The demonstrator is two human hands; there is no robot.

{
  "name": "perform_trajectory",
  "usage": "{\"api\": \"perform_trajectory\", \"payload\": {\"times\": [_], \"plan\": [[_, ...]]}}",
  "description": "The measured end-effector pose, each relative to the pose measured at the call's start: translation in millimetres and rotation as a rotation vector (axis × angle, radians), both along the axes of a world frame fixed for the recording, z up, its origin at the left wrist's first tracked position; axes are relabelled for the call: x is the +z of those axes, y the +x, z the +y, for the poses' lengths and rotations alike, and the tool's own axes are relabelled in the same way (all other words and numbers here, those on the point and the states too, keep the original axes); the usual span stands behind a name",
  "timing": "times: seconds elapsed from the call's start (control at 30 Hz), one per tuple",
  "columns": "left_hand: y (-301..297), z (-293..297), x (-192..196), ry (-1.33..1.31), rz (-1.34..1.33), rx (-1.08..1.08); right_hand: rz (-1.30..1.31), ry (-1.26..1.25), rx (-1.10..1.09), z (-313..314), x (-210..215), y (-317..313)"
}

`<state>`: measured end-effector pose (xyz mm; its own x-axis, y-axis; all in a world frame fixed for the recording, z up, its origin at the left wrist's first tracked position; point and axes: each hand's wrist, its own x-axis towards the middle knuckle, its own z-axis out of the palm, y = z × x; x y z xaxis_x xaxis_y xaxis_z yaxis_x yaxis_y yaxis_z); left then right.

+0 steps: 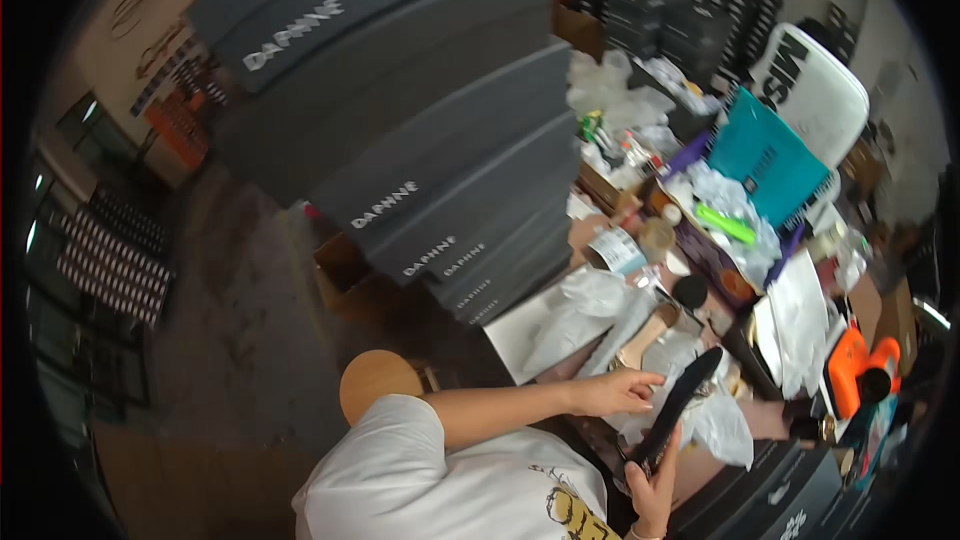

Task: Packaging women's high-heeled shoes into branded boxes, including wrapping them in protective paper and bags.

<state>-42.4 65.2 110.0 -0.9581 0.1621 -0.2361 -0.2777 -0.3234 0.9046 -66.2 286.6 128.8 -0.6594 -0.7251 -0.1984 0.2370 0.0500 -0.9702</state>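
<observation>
A long, narrow black shoe point(685, 392) is raised over the cluttered table at a slant, toe up and to the right. My right hand point(655, 488) grips its lower end, with the fingers wrapped round it. Beside the shoe, my left hand point(615, 393) reaches in from the left with its fingers stretched out and apart. Nothing shows in that hand, and whether its fingertips touch the shoe I cannot tell. Behind the hands lie crumpled clear plastic bags point(575, 318) and a round black lid or pad point(690, 291).
Dark grey shoeboxes point(470, 130) form a tall stack at the left; others point(780, 490) lie at the lower right. An orange dryer-like tool point(848, 370), a bright green object point(725, 224) and a teal bag point(765, 160) crowd the right side. A round stool point(380, 380) stands at left.
</observation>
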Motion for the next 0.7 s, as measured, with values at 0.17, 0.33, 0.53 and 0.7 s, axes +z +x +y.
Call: {"api": "perform_trajectory", "payload": {"times": [0.17,0.33,0.53,0.7], "plan": [[-2,-9,-19,0.321,0.025,0.639,-0.020,-0.029,0.109,-28,26,-10],[12,-99,24,0.095,0.293,1.277,-0.072,-0.275,0.174,-44,54,-28],[-15,-122,107,-0.455,0.632,1.277,-0.268,-0.459,0.216,6,90,-30],[-42,-108,86,-0.522,0.569,1.021,-0.344,-0.459,0.478,24,99,-16]]}}
